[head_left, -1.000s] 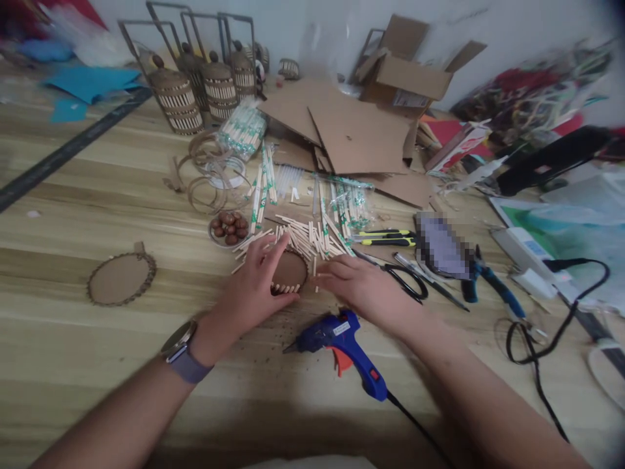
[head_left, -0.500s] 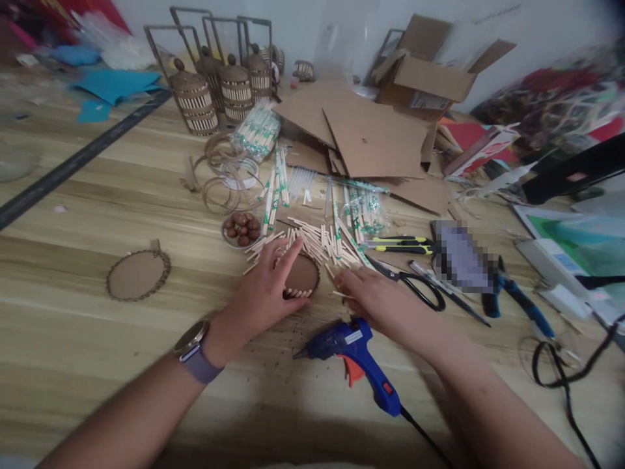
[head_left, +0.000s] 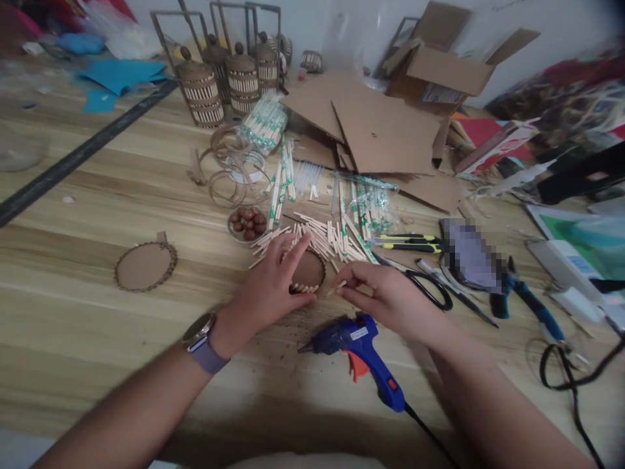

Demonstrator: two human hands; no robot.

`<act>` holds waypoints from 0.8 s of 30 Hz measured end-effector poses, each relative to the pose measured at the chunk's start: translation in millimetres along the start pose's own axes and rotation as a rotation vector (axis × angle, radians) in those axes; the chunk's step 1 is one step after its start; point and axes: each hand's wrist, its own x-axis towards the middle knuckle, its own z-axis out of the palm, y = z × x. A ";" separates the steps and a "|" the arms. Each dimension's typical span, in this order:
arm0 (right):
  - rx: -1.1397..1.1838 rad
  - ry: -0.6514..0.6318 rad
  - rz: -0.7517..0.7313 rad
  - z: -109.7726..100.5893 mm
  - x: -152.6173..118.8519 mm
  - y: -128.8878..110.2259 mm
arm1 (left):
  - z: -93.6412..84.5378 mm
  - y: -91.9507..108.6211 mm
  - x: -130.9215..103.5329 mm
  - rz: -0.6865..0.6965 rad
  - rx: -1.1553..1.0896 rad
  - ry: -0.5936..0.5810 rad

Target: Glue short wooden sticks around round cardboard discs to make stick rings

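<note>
My left hand (head_left: 266, 280) curves round the left side of a round cardboard base (head_left: 308, 266), thumb at its near rim and fingers toward its far side. Short pale sticks line the near rim of this base; my hand covers its left part. Just to the right, my right hand (head_left: 385, 296) pinches a short wooden stick (head_left: 340, 284) between thumb and fingertips. A heap of cut sticks (head_left: 319, 234) lies behind the base. Closer to me, a blue glue gun (head_left: 359, 345) rests on its side, nozzle pointing left.
Another cardboard disc (head_left: 146, 266) with a twisted rim lies at left. Brown beads fill a small bowl (head_left: 247, 225). Scissors (head_left: 430, 290), a yellow-black cutter (head_left: 410, 243) and pliers (head_left: 532, 303) lie at right. Stick lanterns (head_left: 200, 91) and cardboard sheets (head_left: 385, 130) stand behind.
My right hand has drawn back from beside the stick heap, and a short stick now shows in its pinch. My left hand stays at the base. The whole view has shifted slightly.
</note>
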 end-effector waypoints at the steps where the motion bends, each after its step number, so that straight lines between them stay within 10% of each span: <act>1: 0.019 0.008 0.003 3.3 1.8 0.1 | 0.3 -0.2 0.1 0.006 -0.002 0.002; 24: -0.088 0.045 -0.173 36.6 11.1 5.9 | 1.6 -7.0 -1.1 0.052 0.045 0.055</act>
